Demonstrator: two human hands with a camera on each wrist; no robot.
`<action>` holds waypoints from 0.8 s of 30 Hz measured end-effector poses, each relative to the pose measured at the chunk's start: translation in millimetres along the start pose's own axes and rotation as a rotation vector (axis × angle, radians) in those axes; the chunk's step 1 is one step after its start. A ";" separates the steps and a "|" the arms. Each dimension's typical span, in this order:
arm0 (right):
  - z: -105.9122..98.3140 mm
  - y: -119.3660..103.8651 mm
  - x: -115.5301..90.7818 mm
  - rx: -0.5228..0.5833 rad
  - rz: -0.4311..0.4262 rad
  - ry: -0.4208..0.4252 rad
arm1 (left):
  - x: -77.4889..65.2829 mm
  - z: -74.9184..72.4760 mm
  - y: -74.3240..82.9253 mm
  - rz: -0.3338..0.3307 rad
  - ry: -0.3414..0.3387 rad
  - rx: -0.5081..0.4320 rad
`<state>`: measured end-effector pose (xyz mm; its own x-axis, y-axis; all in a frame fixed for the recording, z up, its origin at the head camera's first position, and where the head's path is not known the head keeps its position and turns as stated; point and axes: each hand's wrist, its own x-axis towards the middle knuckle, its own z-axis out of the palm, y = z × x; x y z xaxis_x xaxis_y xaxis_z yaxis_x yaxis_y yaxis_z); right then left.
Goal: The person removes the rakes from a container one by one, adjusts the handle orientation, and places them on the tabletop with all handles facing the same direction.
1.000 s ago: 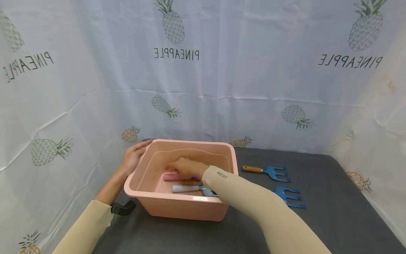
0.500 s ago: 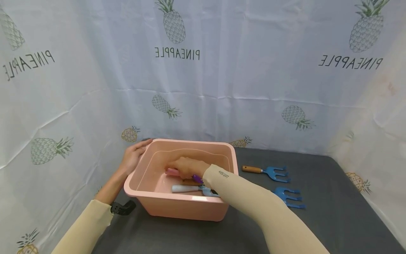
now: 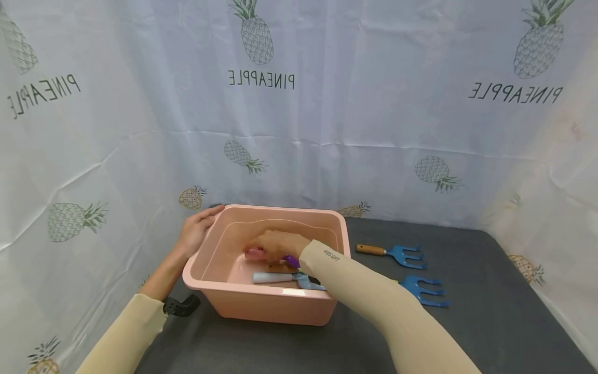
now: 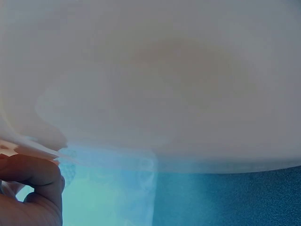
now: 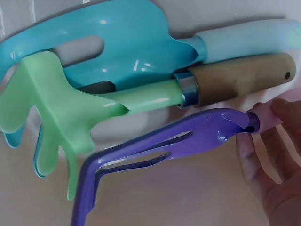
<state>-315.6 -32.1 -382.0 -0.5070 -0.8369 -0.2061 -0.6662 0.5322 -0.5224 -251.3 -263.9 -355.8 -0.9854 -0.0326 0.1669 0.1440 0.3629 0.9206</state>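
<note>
Gripping purple fork (image 5: 211, 132), right fingers (image 5: 278, 149) apart from pink basin's near wall (image 3: 266, 309), left fingers (image 4: 35, 170) gripping its rim (image 3: 280, 209).

Head view: bright, diffuse light; white glare patch on the front rim of the tub (image 3: 271, 307). Left wrist view: hazy, low contrast, blue-green cast over curtain (image 4: 108, 193). Right wrist view: muted, fairly sharp; glints on blue fork (image 5: 129, 42) and purple fork (image 5: 207, 135).

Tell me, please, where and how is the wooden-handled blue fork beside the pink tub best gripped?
Probably by its wooden handle, from above: the blue fork lies on the table, handle toward the pink tub's nearby wall, prongs pointing away.
</note>
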 end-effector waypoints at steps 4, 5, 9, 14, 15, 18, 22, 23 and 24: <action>-2.6 -3.1 -1.8 -0.007 -0.024 -0.007 | -0.4 -0.3 0.6 0.009 0.001 0.005; -3.7 -3.8 -2.0 -0.014 -0.031 -0.007 | -0.7 -0.3 0.9 0.008 -0.001 -0.002; -8.5 -6.1 -4.7 -0.051 -0.023 -0.015 | -1.2 -0.6 1.2 -0.004 -0.013 -0.020; -14.8 -11.0 -8.3 -0.115 -0.001 -0.033 | -2.4 -1.8 2.3 -0.014 -0.010 -0.003; -15.8 -12.5 -8.5 -0.129 -0.003 -0.039 | -2.9 -2.2 2.7 -0.013 -0.005 0.002; -18.1 -15.2 -8.5 -0.157 -0.006 -0.049 | -2.3 -1.6 3.8 -0.014 -0.003 -0.004; -20.2 -18.9 -7.0 -0.187 -0.020 -0.054 | -1.2 -0.9 3.8 -0.008 -0.002 0.000; -20.9 -20.3 -7.1 -0.205 -0.025 -0.056 | -1.1 -1.0 3.3 -0.005 -0.001 0.001; -20.5 -21.6 -6.4 -0.229 -0.028 -0.055 | -1.0 -1.2 2.6 -0.003 0.001 0.006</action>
<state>-309.2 -35.7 -352.5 -0.4606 -0.8540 -0.2422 -0.7891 0.5188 -0.3288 -249.9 -264.0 -353.1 -0.9857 -0.0347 0.1649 0.1408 0.3680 0.9191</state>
